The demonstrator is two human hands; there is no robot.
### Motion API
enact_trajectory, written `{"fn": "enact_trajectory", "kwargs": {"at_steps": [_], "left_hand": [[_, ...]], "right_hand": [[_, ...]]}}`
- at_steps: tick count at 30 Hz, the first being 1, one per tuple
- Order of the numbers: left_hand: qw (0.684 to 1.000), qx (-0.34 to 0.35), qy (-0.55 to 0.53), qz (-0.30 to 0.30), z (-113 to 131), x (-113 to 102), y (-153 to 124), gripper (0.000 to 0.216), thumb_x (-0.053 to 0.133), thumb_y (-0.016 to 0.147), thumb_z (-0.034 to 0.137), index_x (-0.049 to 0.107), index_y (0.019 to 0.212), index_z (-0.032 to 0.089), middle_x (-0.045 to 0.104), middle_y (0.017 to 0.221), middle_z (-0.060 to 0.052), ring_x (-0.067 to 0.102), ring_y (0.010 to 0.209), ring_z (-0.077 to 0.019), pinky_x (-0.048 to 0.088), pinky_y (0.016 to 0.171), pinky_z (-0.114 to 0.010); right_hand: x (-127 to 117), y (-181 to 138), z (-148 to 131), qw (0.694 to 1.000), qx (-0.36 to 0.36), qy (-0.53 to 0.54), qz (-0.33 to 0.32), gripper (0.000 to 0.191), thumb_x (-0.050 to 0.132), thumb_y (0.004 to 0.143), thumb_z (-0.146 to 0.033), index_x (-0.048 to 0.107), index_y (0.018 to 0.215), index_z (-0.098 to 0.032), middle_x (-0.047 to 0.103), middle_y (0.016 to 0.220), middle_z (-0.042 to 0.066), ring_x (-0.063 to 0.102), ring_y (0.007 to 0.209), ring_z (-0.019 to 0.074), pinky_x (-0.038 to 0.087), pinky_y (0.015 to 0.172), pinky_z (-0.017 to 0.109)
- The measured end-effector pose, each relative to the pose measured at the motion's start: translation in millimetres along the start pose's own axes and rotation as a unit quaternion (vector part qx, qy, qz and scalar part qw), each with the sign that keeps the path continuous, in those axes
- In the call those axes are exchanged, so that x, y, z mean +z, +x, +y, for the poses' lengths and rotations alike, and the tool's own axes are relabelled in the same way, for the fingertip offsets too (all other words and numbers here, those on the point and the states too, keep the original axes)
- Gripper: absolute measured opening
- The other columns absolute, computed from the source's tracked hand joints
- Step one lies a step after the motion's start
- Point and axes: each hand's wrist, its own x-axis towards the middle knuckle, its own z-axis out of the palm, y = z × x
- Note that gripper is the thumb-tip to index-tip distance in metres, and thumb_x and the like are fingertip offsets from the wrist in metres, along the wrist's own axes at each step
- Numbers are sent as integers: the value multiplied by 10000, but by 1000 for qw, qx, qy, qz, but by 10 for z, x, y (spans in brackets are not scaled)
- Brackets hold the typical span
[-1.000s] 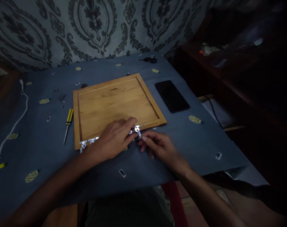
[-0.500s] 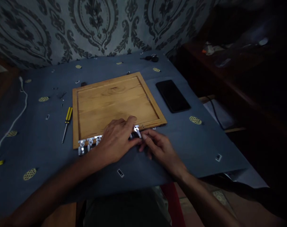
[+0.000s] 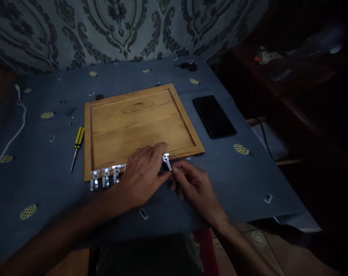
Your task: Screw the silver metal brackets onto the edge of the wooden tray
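Wooden board (image 3: 133, 115), panel (image 3: 145, 128) within frame (image 3: 88, 145), metal hooks (image 3: 95, 181) along near side

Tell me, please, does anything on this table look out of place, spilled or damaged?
Nothing looks clearly spilled or damaged. Only small dark bits look untidy, scattered on the tablecloth left of the wooden panel, beyond the screwdriver; they are too small to identify.

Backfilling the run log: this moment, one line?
left hand: on wooden panel | right hand: fingers at metal hook | screwdriver: beside panel's left edge
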Motion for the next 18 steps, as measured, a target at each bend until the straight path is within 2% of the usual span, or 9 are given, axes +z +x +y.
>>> {"fn": "enact_trajectory", "kwargs": {"at_steps": [6,11,18], "left_hand": [[999,14,-27,35,-36,73,-26,592,791,850,227,425,1314,220,726,1214,-96,706,1135,-316,589,954,-485],[996,40,-18,75,-33,96,-78,606,759,855,159,374,1318,226,724,1207,-82,713,1127,-292,605,939,-454],[995,39,-25,85,-15,96,-78,692,817,784,119,374,1304,231,742,1154,-68,739,1064,-284,633,882,-438]], "right_hand": [[19,-47,18,999,4,-29,23,401,597,982,-581,653,841,-210,614,601,-21,487,427,95,396,413,218],[31,-73,2,997,-14,-66,36,369,573,1011,-518,653,821,-212,611,628,-18,526,497,113,396,448,221],[32,-112,-22,995,-30,-93,34,294,547,1038,-399,659,838,-216,586,635,-26,540,555,125,431,530,236]]}}
